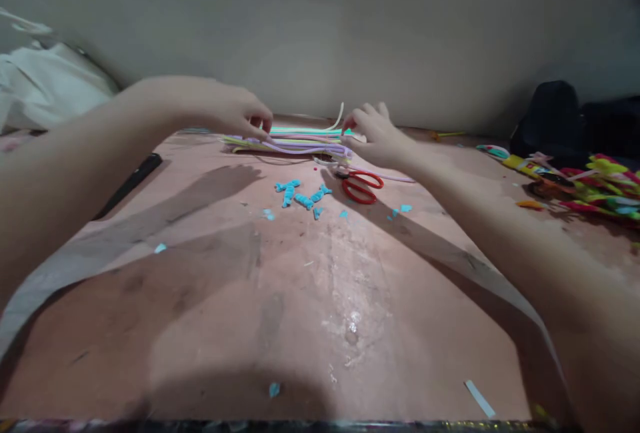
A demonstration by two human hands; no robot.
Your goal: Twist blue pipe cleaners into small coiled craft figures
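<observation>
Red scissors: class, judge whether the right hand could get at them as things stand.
Probably yes. The scissors lie flat on the table just in front of the right hand, which rests on the pipe cleaners. Nothing covers them; only blue scraps lie beside them.

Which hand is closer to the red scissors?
Right. The right hand sits just above the red scissors; the left hand is farther off, on the pastel strips.

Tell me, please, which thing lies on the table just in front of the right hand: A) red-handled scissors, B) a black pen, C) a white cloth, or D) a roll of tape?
A: the red-handled scissors lie on the table just on the near side of the right hand, beside the blue pieces.
</observation>
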